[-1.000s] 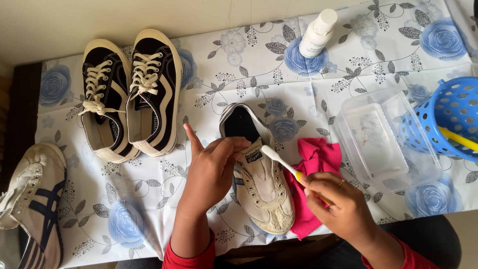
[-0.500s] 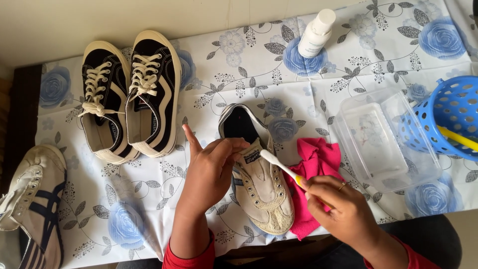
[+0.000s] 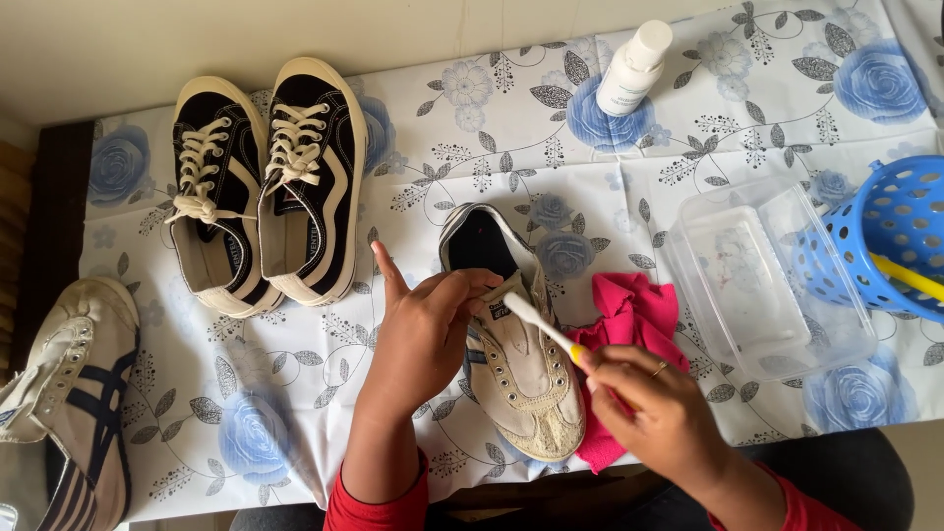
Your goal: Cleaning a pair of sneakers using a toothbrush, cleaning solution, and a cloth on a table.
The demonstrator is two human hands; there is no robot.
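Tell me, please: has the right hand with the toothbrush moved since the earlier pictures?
Yes, slightly. The right hand with the toothbrush has shifted down and toward the pink cloth, a little away from the white sneaker, which lies as before.

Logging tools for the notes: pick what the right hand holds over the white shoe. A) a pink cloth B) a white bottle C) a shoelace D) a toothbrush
D: the right hand grips a toothbrush, its head on the tongue of the white shoe.
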